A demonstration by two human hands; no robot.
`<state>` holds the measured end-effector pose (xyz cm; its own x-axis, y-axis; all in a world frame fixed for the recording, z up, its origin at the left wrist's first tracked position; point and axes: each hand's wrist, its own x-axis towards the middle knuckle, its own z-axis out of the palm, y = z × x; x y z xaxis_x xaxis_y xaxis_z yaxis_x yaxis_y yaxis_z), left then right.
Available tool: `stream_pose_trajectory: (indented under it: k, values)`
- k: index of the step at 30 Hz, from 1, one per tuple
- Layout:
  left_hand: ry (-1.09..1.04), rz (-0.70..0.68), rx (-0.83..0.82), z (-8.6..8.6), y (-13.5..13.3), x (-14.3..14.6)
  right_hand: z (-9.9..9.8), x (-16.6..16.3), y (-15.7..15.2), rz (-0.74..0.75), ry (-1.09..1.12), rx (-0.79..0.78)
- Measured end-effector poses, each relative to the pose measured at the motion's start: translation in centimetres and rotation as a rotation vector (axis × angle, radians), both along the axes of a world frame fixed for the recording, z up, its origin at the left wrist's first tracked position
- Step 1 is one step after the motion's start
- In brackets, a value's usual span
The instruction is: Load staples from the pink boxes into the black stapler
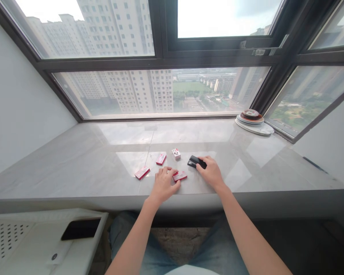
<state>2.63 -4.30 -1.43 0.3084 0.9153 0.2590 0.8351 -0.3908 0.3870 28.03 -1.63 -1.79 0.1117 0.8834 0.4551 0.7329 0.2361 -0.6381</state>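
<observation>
My right hand [211, 171] is closed around a black stapler [193, 160], its front end pointing left over the sill. With thumb and fingers, my left hand [164, 185] grips the left end of a small red-and-white box [181, 176] lying flat near the front edge. To the left of that hand lies another flat red-and-white box [142, 172]. A third flat box [161, 159] rests a little farther back. Beyond the gripped box sits a small white box [176, 154] with red and dark print.
The grey stone sill [83, 164] runs under a dark-framed window. A stack of plates [253, 128] stands in the back right corner. A thin dark strip [315, 165] lies along the right wall. Lower left, a white perforated surface [23, 252] bears a black phone [80, 229].
</observation>
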Motion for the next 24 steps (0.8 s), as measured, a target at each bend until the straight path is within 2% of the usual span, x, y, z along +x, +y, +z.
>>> stream_pose_trajectory:
  k: [3,6,9,12,16,18,20,22,24]
  values:
    - [-0.011,-0.149,0.008,0.7,-0.5,0.2,1.2,-2.5,0.8,0.158,-0.024,-0.055]
    - [-0.007,-0.182,0.009,1.0,-0.5,0.4,2.1,-5.9,1.2,0.261,-0.026,-0.069]
    - [-0.002,-0.178,0.017,0.6,-0.3,-0.1,2.6,-8.8,1.7,0.229,0.031,-0.056]
    - [-0.016,-0.133,0.022,0.3,-0.1,-1.4,2.7,-9.6,2.3,0.138,0.315,-0.060]
    - [-0.048,-0.112,-0.008,0.4,-0.1,-3.4,1.7,-6.8,2.3,0.064,0.894,-0.122]
    - [-0.054,-0.143,-0.020,0.6,-0.1,-4.0,0.6,-4.3,1.6,0.025,1.028,-0.203]
    - [-0.050,-0.167,-0.023,0.7,-0.1,-4.2,-0.3,-1.8,0.6,-0.022,1.027,-0.300]
    - [-0.045,-0.169,-0.019,0.5,-0.2,-4.0,-1.0,0.1,-0.5,-0.056,0.934,-0.403]
    - [-0.049,-0.154,-0.014,0.3,-0.3,-3.7,-1.3,0.8,-1.7,-0.022,0.797,-0.533]
